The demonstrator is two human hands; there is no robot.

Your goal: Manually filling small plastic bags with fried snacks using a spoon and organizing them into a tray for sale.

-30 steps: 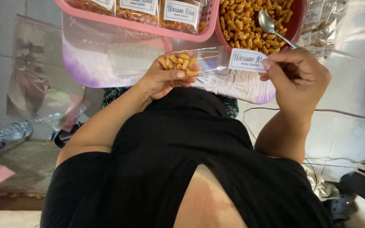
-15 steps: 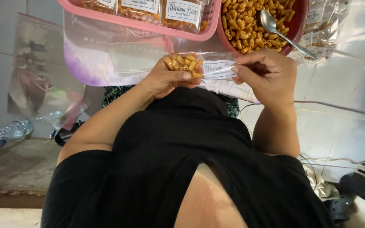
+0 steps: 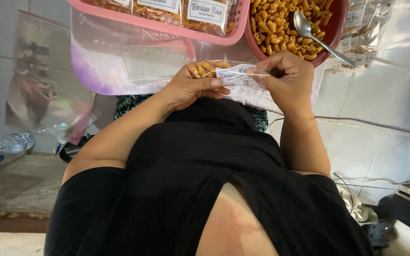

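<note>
Macaroni pouch point(image 3: 224, 72), one small clear plastic bag partly filled with orange-brown macaroni snacks, is held between both hands in front of the person's chest, just below the pink basket point(image 3: 167, 26) and the red bowl point(image 3: 330, 35). Left hand point(image 3: 186, 87) is closed around the filled end, thumb pressed over the top; right hand point(image 3: 285, 78) pinches the empty end, fingers curled tight on the plastic. One white rectangular label with dark print sits on the pouch between the two hands, slightly tilted. In the basket at least three filled pouches show, each with the same kind of white label, but the top edge cuts them off, so the full count cannot be told. One bowl holds a loose heap of the same snacks, and one metal spoon point(image 3: 309, 31) lies in it, its handle reaching out over the rim to the right. A bundle of clear labelled bags point(image 3: 361, 33) lies right of the bowl, too crumpled to count. One plastic bottle point(image 3: 5, 144) lies at the far left, partly cut off. A large clear bag point(image 3: 119, 61) under the basket blurs what is behind it.
</note>
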